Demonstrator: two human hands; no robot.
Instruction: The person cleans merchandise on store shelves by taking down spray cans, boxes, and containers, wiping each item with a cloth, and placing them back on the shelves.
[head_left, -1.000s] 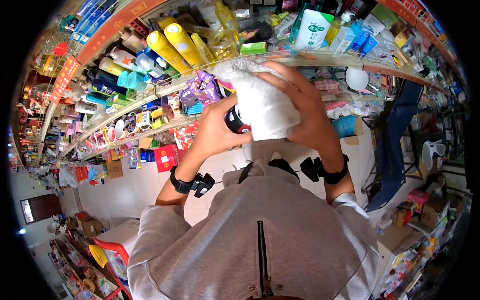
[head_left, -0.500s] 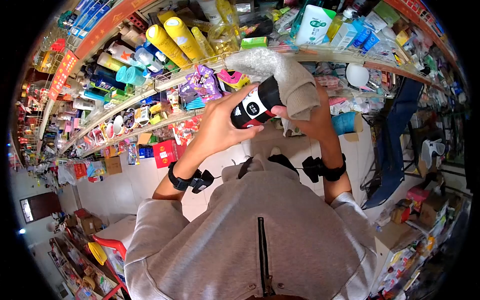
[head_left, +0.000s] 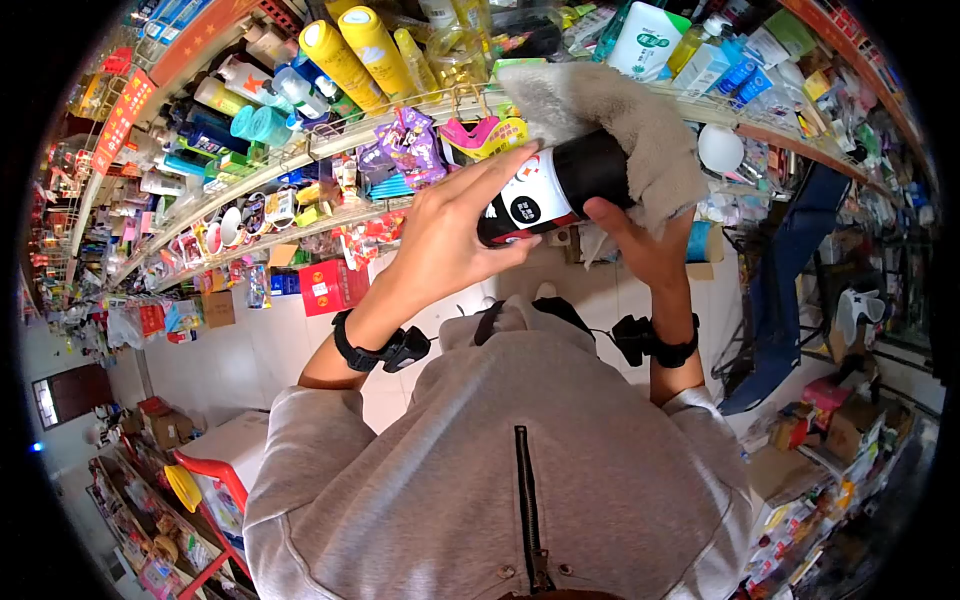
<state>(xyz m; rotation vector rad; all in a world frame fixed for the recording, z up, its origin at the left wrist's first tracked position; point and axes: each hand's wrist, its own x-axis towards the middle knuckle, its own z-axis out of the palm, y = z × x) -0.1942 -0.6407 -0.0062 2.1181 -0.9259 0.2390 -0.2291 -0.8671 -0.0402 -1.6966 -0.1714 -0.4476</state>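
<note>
The black cylindrical bottle with a white label (head_left: 540, 195) lies slantwise between both hands, its long axis rising rightward; the left hand (head_left: 455, 225), nearer its labelled end, has fingers clamped around it, while the right hand (head_left: 650, 245) presses the grey-beige fluffy cloth (head_left: 655, 140) against the other end.

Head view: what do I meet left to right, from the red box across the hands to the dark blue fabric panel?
red box → left hand → black canister → right hand → dark blue fabric panel. Cloth left out: overlaps canister and right hand.
</note>
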